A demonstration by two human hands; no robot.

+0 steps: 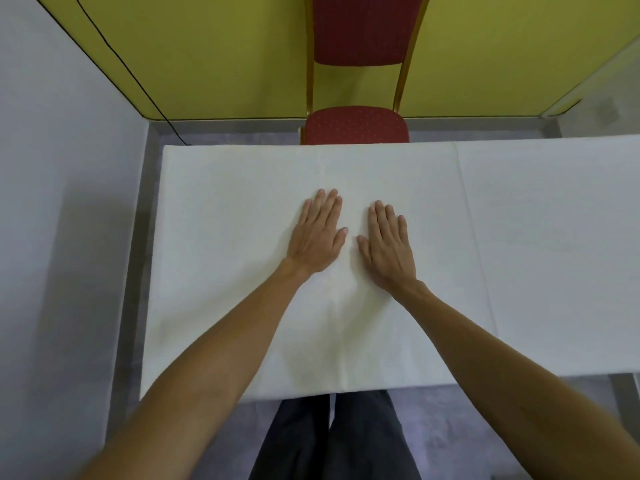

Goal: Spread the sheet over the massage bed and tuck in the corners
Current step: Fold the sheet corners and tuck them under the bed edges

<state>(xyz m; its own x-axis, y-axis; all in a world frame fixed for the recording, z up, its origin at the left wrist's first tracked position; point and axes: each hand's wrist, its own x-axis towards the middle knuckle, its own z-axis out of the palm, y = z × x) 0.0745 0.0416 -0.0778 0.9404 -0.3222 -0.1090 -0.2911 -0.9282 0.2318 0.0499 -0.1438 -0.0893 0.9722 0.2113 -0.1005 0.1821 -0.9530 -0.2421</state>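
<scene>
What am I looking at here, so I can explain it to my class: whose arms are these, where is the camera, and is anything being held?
There is no machine here. The one picture comes from a camera worn on a person's head and looking down, so the two bare arms are the wearer's own. The left hand and right hand lie flat, fingers straight, side by side on a cream sheet that covers the left part of the massage bed. Nothing is held; both palms simply rest on the cloth. A red chair stands behind the bed.
</scene>
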